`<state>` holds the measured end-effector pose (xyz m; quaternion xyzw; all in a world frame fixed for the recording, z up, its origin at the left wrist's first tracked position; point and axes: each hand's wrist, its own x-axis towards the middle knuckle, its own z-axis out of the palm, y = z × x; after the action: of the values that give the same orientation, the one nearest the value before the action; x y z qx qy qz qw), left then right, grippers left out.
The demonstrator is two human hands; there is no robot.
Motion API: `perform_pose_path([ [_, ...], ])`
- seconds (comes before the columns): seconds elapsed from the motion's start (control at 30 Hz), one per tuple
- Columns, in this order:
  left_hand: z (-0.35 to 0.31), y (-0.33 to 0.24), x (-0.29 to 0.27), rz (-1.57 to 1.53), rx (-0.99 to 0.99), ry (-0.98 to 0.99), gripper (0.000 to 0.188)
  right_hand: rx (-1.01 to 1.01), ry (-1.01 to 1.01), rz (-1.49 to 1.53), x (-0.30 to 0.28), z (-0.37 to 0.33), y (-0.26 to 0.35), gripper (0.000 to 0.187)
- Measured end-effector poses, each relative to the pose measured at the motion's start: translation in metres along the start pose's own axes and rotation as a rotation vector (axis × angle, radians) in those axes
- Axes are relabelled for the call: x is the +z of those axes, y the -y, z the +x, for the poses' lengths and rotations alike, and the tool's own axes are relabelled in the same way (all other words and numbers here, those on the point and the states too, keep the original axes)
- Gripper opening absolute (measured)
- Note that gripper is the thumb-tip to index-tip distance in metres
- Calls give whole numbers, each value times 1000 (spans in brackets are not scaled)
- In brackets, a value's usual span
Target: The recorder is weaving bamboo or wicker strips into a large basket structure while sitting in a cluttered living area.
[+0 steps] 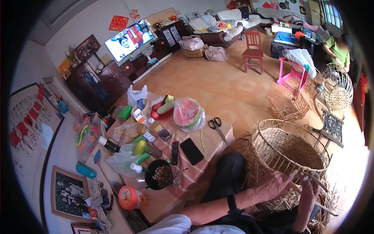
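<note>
A large round basket [286, 145] of woven straw, with an open cane frame around its top, stands at my knees. My left hand [277, 185], below a forearm with a black wristband, is closed at the near rim, its fingertips pinched there. Just right of it, my right hand [308, 192] is also closed, with fingers and thumb pressed together around a straw strand [318, 181] at the rim. Exactly how the strand runs between the fingers is too small to make out. Loose straw [249, 156] hangs around the basket's side.
To the left, a cloth-covered table [210, 156] holds scissors [218, 130], a phone [192, 151], wrapped watermelon [188, 114] and a black bowl [159, 174]. Beyond the basket are a wire-like basket frame [288, 104], a pink stool [292, 74], a red chair [253, 52] and a seated person [338, 51].
</note>
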<state>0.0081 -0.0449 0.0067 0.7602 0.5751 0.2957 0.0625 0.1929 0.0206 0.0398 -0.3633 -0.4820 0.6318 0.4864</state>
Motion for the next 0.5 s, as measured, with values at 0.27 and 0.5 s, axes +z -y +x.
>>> perform_pose_path([
  [0.27, -11, -4, -4, 312, 77, 159, 86, -248, 118, -711, 38, 23, 27, 9],
  [0.5, 17, 25, -11, 64, 293, 167, 26, -468, 284, -1258, 25, 24, 31, 20],
])
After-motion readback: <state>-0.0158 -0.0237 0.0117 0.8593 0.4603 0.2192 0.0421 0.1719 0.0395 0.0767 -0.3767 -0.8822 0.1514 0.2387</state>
